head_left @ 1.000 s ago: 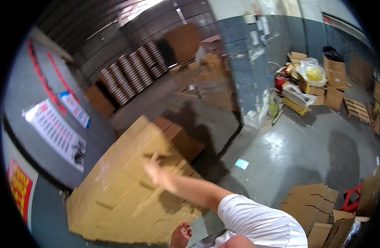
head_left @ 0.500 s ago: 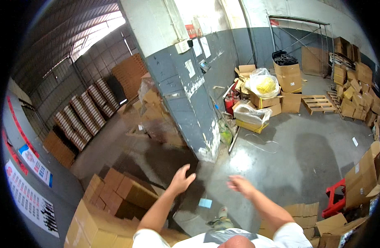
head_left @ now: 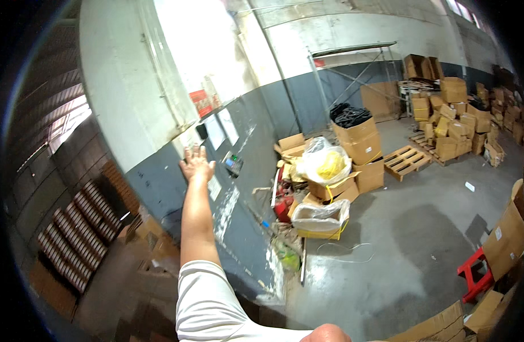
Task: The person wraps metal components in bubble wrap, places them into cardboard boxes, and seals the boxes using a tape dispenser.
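My left hand (head_left: 197,165) is raised at arm's length in front of the wall pillar, its fingers spread and pointing up. It holds nothing. Just above the fingertips is a pale switch box (head_left: 187,137) on the wall, partly covered by the hand; whether they touch I cannot tell. A small black device (head_left: 202,131) sits at the box's right side. Sheets of white paper (head_left: 214,132) and a dark wall-mounted device with a small screen (head_left: 233,163) are to the right of the hand. My right hand is out of view.
Cartons, one with a plastic-lined yellow bundle (head_left: 330,165), stand right of the pillar (head_left: 153,182). Behind them are a wooden pallet (head_left: 407,162) and a carton heap (head_left: 456,122). A red stool (head_left: 476,275) stands at the lower right. Stacked goods (head_left: 79,236) fill the left bay.
My left hand has risen from low in front of me to the switch box, fingers now spread. My right hand has left the view. The view has turned right and come closer to the pillar.
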